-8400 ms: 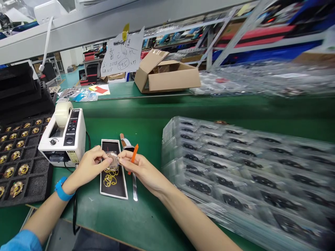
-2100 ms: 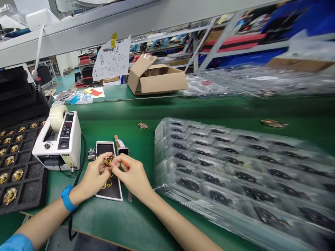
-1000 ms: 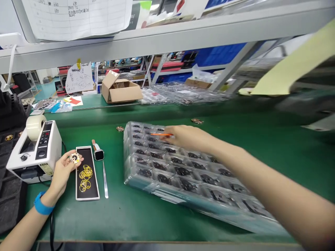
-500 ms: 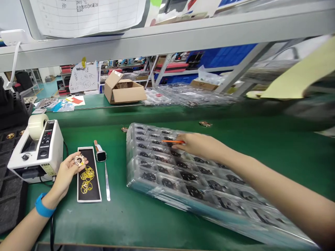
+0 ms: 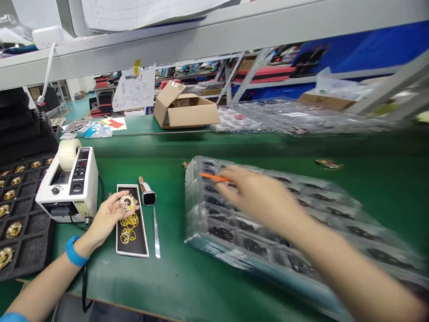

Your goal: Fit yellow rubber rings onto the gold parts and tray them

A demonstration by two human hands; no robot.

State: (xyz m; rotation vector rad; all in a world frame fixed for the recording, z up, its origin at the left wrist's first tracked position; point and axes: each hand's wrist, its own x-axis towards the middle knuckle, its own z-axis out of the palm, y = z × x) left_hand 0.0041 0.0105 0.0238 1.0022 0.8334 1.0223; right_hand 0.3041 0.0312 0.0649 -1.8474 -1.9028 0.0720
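Observation:
My left hand grips a round, gold-edged watch part, its face turned up toward me. Just below it lies a narrow white-rimmed box with a dark floor, holding several thin yellow rings. An orange stick-like tool juts leftward from my right hand, which is smeared by motion. That hand is over a stack of clear plastic trays filled with dark round parts. Whether it also pinches a small part cannot be made out.
A white tape dispenser and a black foam tray with gold parts stand at left. Beside the box lie a smartwatch and metal tweezers. A loose round part lies behind the trays; a cardboard box sits on the ledge.
My right hand left the watch part, reached over the clear trays with the orange tool, and now moves back leftward. My left hand keeps the watch part by the box. The view shifted.

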